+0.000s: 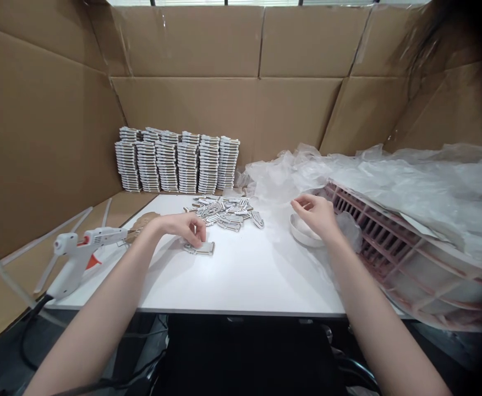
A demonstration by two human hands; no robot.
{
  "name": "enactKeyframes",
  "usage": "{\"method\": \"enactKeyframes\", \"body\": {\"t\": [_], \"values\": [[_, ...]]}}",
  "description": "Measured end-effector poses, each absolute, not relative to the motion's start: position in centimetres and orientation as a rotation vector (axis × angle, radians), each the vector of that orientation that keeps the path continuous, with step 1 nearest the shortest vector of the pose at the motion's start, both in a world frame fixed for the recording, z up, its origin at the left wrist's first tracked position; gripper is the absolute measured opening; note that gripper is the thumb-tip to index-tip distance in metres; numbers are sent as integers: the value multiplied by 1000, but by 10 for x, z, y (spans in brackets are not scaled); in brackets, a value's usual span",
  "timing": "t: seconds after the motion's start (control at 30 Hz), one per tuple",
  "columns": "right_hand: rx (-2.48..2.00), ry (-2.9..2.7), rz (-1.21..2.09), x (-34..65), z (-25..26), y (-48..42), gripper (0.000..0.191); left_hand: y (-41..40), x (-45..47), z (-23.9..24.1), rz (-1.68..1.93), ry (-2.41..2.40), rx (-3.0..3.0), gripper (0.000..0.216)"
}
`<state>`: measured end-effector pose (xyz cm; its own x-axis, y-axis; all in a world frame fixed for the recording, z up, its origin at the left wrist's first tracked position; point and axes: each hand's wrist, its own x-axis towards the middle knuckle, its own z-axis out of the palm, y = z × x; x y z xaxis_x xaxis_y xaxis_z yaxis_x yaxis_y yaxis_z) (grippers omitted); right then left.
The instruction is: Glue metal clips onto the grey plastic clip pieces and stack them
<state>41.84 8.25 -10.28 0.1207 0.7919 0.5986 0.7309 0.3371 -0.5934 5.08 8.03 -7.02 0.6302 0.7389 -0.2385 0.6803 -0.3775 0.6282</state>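
Note:
My left hand (pixel 189 228) has its fingers curled down onto a small flat grey-and-white piece (pixel 206 248) on the white table. The fingertips grip it at its near-left part and hide some of it. My right hand (pixel 315 212) is above the white round bowl (pixel 301 235), thumb and fingers brought together in a pinch. Whatever may be between those fingertips is too small to make out. Past my left hand lies a loose pile of similar grey-and-white frame-like pieces (pixel 229 212).
Several tall stacks of the flat pieces (pixel 187 165) stand at the back left. A white glue gun (pixel 74 258) with a cord lies at the left. On the right are a pink-and-white plastic basket (pixel 389 258) and heaped clear plastic bags (pixel 373 170). Cardboard walls (pixel 224 110) enclose the table (pixel 241 280).

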Motion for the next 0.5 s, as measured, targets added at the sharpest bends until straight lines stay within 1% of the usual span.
{"method": "enactKeyframes", "body": {"t": [0.13,0.17,0.23,0.33,0.4,0.5], "values": [[-1629,-1688,162,442,-107,83,16,75,53,-66,31,1072,2079,23],[-1668,-1726,216,446,-108,83,16,75,54,-66,80,1111,2087,25],[-1713,-1793,319,450,-111,84,15,78,56,-68,291,1252,2183,30],[-1713,-1836,369,451,-114,87,10,87,60,-79,603,1547,2371,33],[-1720,-1825,351,450,-116,89,8,93,62,-87,633,1688,2430,37],[-1732,-1793,337,448,-118,90,6,99,64,-97,584,1739,2456,39]]}}
